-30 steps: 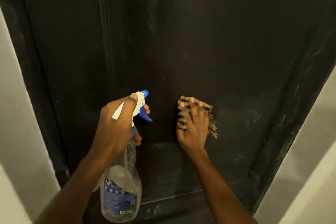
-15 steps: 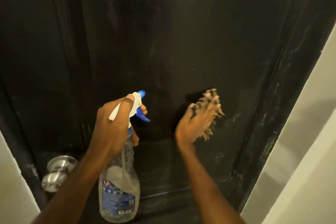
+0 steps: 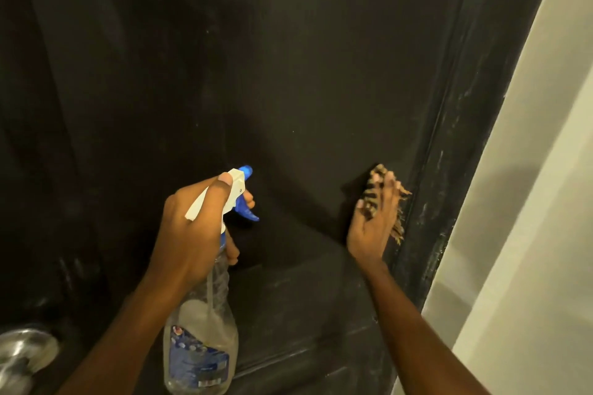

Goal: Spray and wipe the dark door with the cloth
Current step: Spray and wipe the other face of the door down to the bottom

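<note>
- Spray bottle: blue label with a barcode patch at its lower edge; print too small and blurred to read.
- No other text, brand, number or sign legible.

door panel open above, raised moulding right, knob lower left

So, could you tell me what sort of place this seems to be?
Probably a doorway inside a home or similar building: a dark panelled door with a round metal knob, set beside a plain pale wall. Which room it is cannot be told.
</note>
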